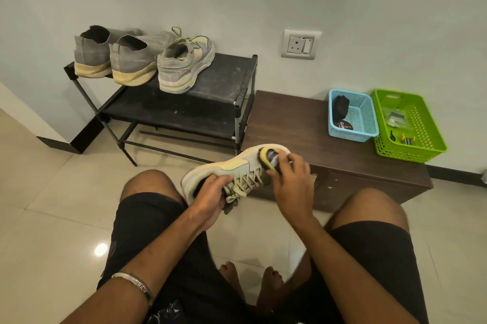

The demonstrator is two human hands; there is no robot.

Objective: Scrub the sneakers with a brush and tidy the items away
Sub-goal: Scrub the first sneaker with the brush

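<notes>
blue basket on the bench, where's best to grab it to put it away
Grip the blue basket by its near long rim, coming from above on the person's side. The top is open, the rim is bare there, and the green basket crowds its right side.

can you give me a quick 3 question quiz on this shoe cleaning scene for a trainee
1. True or false: three shoes stand on the black rack.
2. Which hand holds the brush? A left, B right.
3. Fill in: the blue basket sits beside the ____ basket on the brown cabinet.

Key:
1. True: two grey shoes and one pale sneaker.
2. B: the right hand works the brush on the toe while the left hand grips the held sneaker.
3. green.
</notes>
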